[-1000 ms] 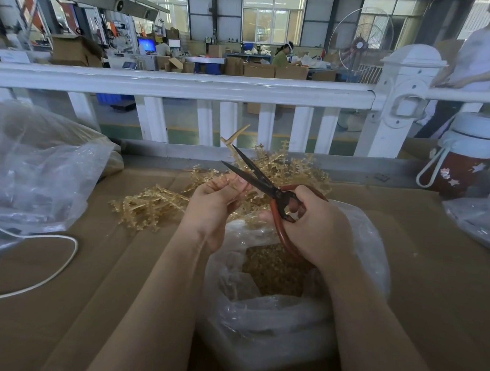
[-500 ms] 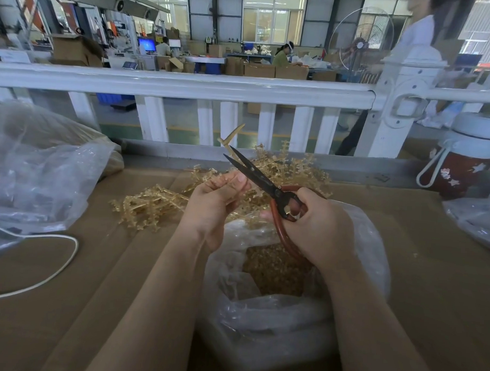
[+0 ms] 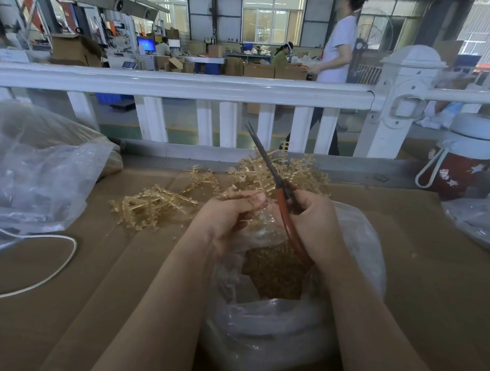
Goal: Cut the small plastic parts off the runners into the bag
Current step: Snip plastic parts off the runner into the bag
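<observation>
My right hand (image 3: 314,224) grips red-handled scissors (image 3: 277,183), whose closed blades point up and away toward the fence. My left hand (image 3: 226,218) is closed on an amber plastic runner, mostly hidden inside the fist. Both hands hover over the open mouth of a clear plastic bag (image 3: 355,244) that holds a heap of small amber cut parts (image 3: 274,272). Piles of uncut amber runners (image 3: 151,207) lie on the cardboard just beyond the hands.
The work surface is brown cardboard (image 3: 95,291). A large clear bag (image 3: 36,172) and a white cord (image 3: 55,264) lie at the left. A red bottle with white lid (image 3: 461,165) stands at the right. A white fence (image 3: 186,83) runs behind; a person walks beyond it.
The scissors have shut and swung from pointing up-left to nearly upright. The runner end that stuck up from my left hand is gone from sight. The person behind the fence walked left.
</observation>
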Demonstrator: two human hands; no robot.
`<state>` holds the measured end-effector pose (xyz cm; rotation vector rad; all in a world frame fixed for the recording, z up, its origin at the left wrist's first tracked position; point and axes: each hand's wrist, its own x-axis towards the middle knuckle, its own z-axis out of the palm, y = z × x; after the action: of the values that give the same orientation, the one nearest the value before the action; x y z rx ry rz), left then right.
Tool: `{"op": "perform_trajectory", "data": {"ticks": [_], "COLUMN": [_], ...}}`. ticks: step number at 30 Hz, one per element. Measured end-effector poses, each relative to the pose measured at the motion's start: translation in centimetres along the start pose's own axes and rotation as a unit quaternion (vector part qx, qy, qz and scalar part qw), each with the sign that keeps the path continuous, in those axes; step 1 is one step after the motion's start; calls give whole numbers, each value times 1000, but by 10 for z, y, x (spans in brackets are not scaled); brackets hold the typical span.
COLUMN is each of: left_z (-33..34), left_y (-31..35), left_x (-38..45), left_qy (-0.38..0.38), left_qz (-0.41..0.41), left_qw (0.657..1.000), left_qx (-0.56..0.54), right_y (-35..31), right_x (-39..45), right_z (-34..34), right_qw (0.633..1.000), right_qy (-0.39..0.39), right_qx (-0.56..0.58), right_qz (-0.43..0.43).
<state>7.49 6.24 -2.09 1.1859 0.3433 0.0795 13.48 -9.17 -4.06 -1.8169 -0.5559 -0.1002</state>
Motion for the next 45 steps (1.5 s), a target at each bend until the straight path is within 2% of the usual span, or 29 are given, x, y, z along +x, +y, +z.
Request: {"op": "perform_trajectory", "data": {"ticks": [3, 8, 12, 18, 25, 34, 45], "left_z": [-2, -3, -3, -5, -5, -2, -3], "left_y": [3, 4, 2, 3, 2, 1, -1], "left_x": [-1, 2, 4, 4, 3, 0, 1], "left_qy": [-7, 23, 42, 83, 37, 28, -12], "left_qz": [22, 70, 109, 157, 202, 202, 193], "left_qw": [1000, 995, 992, 984, 978, 976, 980], "left_qx": [-9, 60, 46, 19, 39, 82, 40], "right_y": [0, 0, -1, 1, 5, 5, 0], "right_x": [1, 2, 0, -4, -3, -3, -5], "right_z": [-3, -6, -6, -8, -11, -10, -9], "right_qw": [1000, 999, 999, 985, 964, 954, 950], "right_qy": [-5, -15, 1, -5, -20, -9, 11], "right_qx": [-19, -39, -52, -173, -263, -293, -303], "right_qz": [2, -2, 5, -22, -35, -60, -70]}}
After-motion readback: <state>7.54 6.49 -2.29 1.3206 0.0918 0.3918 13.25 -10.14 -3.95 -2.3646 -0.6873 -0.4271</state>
